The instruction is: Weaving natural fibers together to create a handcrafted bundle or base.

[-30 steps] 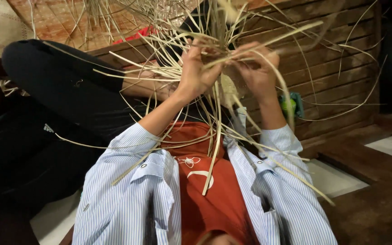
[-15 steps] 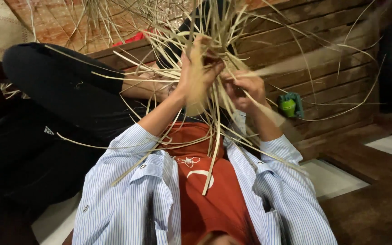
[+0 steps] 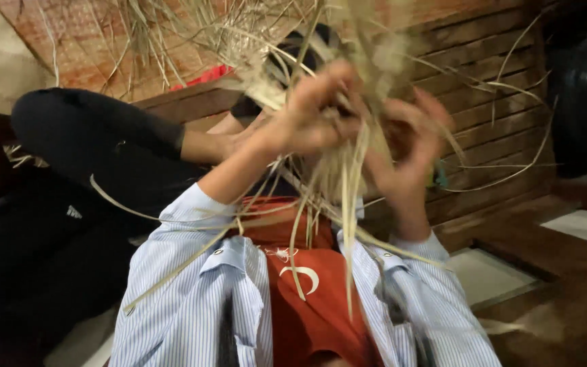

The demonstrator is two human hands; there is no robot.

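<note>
Since a second ago right hand (image 3: 412, 146) has let go, fingers now spread; left hand (image 3: 314, 112) remains clenched on the straw bundle (image 3: 334, 88), raised at centre, weaving mid-adjustment.

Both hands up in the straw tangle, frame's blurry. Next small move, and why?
Probably pinch one strip: the right hand looks spread open beside the straw bundle, while the left hand is closed around it. Motion blur hides exactly which strip.

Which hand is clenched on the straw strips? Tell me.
The left hand: it is clenched around the straw strips, while the right hand is spread open beside them.
</note>
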